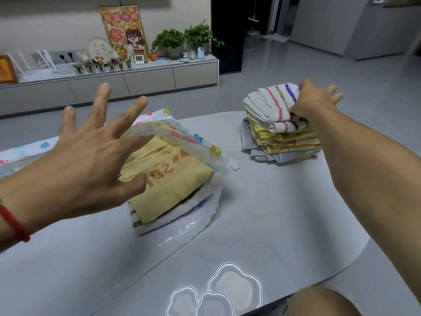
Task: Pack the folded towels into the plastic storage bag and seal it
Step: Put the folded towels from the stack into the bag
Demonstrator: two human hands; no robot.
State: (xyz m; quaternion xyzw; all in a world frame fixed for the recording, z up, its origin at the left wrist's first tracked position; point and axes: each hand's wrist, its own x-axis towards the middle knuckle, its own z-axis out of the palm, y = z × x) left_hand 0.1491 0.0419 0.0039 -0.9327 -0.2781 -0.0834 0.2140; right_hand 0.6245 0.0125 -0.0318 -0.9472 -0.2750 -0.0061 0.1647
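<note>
Step in hand, as judged: packing is mid-way, w/ the next towel being fetched for the bag (200, 215). The bag lies centre frame on the table (284, 201), mouth facing lower right, clear plastic w/ coloured flower print along the upper flap. Two folded towels are already inside: a yellow towel (173, 185) w/ orange lettering on top, a white striped one (168, 218) under it. The flap is raised over them; the zip slider (234, 164) is seen at the bag's right edge, so the seal is not yet done.

At right centre, well apart from the bag, the stack (282, 137) is left: yellow and grey pieces, w/ a striped towel (271, 106) on top, white w/ red, green and blue stripes, rumpled and partly lifted.

The right hand (312, 99) is closed on that towel's right edge, thumb and fingers pinching cloth. The left hand (91, 153) is spread wide, fingers splayed, nothing held, hovering above the bag's flap at left.

Next move prob. calls for the towel to be carried over flat and slid under the flap, w/ the mouth held open by the left hand; more of the stack remains before sealing.
</note>
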